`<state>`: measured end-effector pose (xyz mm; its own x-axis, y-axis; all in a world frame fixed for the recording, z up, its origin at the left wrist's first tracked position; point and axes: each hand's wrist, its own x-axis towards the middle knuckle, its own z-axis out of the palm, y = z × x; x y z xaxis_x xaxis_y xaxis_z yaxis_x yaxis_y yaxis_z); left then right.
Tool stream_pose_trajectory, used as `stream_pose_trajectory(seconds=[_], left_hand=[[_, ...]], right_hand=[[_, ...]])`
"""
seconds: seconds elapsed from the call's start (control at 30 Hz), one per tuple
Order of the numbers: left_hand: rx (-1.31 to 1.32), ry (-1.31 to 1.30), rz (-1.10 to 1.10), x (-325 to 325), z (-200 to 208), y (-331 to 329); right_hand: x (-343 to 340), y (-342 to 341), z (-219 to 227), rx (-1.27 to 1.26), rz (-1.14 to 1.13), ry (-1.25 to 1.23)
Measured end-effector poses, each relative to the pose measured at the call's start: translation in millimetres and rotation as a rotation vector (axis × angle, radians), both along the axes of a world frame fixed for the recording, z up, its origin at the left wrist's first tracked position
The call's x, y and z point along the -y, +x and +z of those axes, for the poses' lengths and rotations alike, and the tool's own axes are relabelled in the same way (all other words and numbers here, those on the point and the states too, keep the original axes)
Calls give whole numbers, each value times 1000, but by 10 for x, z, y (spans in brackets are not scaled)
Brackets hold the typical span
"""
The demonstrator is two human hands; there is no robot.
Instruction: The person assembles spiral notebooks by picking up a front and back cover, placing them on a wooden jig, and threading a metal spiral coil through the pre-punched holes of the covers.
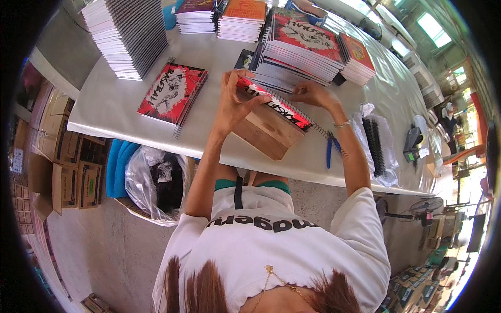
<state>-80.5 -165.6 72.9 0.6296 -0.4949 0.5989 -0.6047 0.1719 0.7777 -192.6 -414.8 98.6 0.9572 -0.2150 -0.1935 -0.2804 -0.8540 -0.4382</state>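
Observation:
A notebook [284,110] with a red, black and white cover leans on a wooden block [271,136] at the table's front edge. My left hand [232,103] grips its left end, thumb pressed on the cover. Along the notebook's far edge runs a dark spiral coil [320,130], its loose end sticking out past the right corner. My right hand [317,96] is closed at the coil's middle, thumb and fingertips pinched together against it. Blue-handled pliers [329,150] lie below my right wrist.
A bound red notebook [172,94] lies to the left. Tall notebook stacks [125,39] and red-covered stacks [305,39] stand behind. Black coils [373,146] in plastic lie right, near a tape dispenser [413,138]. A plastic-lined box [151,182] sits on the floor below the table's left front.

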Motion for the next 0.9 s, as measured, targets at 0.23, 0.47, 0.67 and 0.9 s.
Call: stream_pose_trajectory(seconds=[0.23,0.47,0.67,0.9], left_hand=[[-52,-93,-99,-10,-200,149],[-384,-145,-255,-154,-50,99],[-412,-155,-310,-76,-18,136],[-469,-189,-335,-108,-104,178]], right_hand=[[-452,87,526,-22,96,649],[-587,81,649,43,64,694],[-57,205,151,-124,4,366],[-435,270,404,-132,88,548]])
